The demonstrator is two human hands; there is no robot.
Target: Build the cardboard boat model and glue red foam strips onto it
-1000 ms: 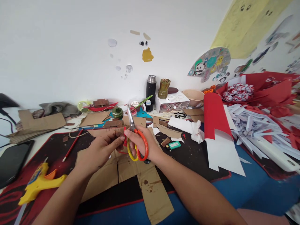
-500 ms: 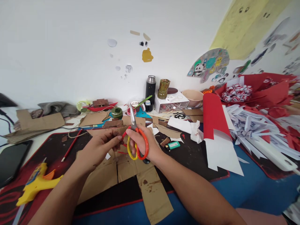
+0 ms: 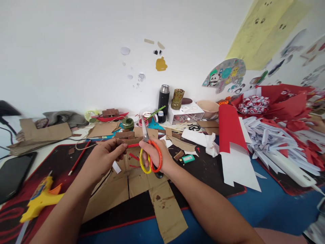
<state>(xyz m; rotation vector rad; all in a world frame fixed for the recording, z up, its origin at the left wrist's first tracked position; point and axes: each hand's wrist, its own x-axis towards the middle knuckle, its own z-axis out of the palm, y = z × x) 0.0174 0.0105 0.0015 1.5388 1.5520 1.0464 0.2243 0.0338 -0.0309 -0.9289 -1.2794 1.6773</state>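
Observation:
A thin red strip (image 3: 133, 145) stretches between my two hands above brown cardboard (image 3: 114, 189). Its left end is pinched in my left hand (image 3: 108, 156), whose fingers are closed. My right hand (image 3: 158, 157) is closed around scissors (image 3: 145, 132) with one orange and one yellow handle, blades pointing up and looking shut. The strip's right end meets my right thumb beside the blades. Small red pieces (image 3: 134, 156) and a white scrap (image 3: 116, 167) lie below the hands on the cardboard.
At the left are a yellow glue gun (image 3: 42, 198), a red pencil (image 3: 79, 157) and a phone (image 3: 15, 174). A green lighter (image 3: 188, 158) and red-and-white paper (image 3: 232, 145) lie right. Behind stand a black flask (image 3: 164, 101), a clear box (image 3: 186, 113) and jars.
My left hand has moved left, away from my right hand, and more of the red strip shows between them. The camera view has shifted slightly.

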